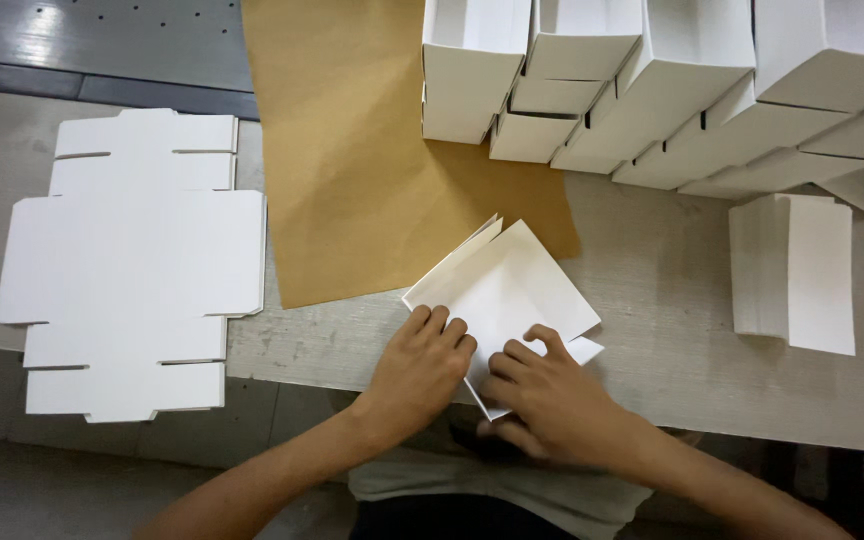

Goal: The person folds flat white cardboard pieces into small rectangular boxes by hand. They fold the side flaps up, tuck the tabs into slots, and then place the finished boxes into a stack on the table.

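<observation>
At the near edge of the desk, a person is pressing both hands down on a white card blank that is lying partly folded, its flaps overlapping at an angle. The left hand is resting flat on the blank's near left corner, fingers stretched out and grasping nothing. The right hand is sitting just beside it on the near right corner, fingers curled, pinching down a fold; whether they are closing around an edge cannot be told. This piece is judged to be only at an early fold, with no walls standing yet.

Left of the blank, a stack of flat die-cut sheets is waiting unfolded, overhanging the desk's near edge. Just beyond the blank, a sheet of brown paper is lying spread under its far corner. Right of the blank, well apart, a small pile of folded white inserts is sitting.

Farthest from the blank, rows of finished white boxes are standing stacked and leaning on one another. Those whose openings are showing are looking empty; the rest cannot be seen into.
</observation>
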